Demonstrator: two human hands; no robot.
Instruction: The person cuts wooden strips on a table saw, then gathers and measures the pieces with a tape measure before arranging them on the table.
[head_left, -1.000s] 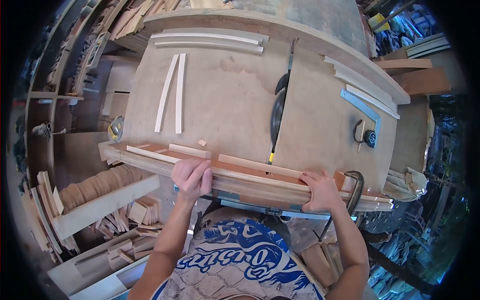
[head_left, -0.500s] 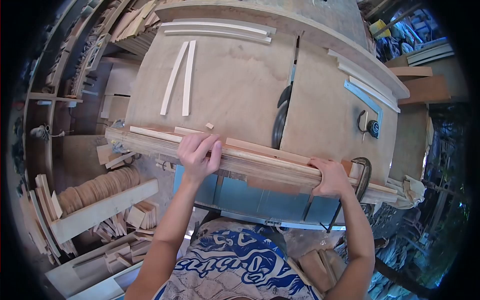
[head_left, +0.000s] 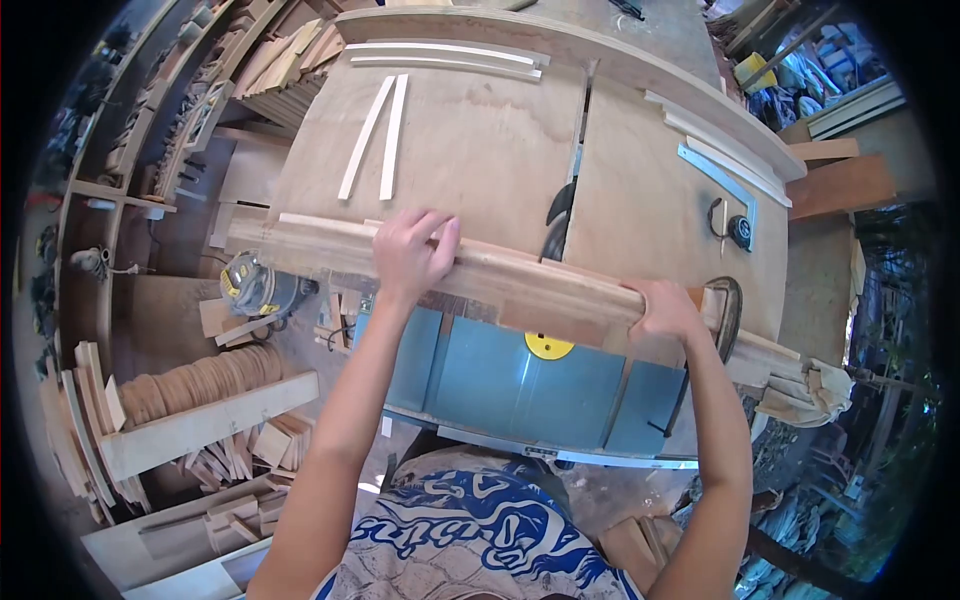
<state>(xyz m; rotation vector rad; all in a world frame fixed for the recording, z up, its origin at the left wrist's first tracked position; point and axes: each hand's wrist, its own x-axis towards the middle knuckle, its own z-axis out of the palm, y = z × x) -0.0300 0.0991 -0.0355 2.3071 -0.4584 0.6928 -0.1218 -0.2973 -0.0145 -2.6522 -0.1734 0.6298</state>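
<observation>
Both my hands grip the near wooden fence (head_left: 560,295) of a plywood sled (head_left: 460,140) on a blue table saw (head_left: 480,370). My left hand (head_left: 412,255) curls over the fence left of the blade slot, thumb pointing forward. Further right, my right hand (head_left: 662,310) wraps over the fence beside a C-clamp (head_left: 733,315). A thin wood strip (head_left: 325,226) lies along the fence, passing by my left hand. The dark saw blade (head_left: 557,225) stands up through the slot, close to the fence and between my hands.
Pale wood strips (head_left: 393,140) lie on the sled's left half. A metal square (head_left: 720,172) and a tape measure (head_left: 740,230) are on the right half. A yellow-black machine (head_left: 255,285) and a row of wooden discs (head_left: 200,385) stand at left.
Both hands and the sled have moved forward, away from my body. The fence is closer to the blade, and a yellow disc on the saw has come into view. A small offcut near my left hand no longer shows.
</observation>
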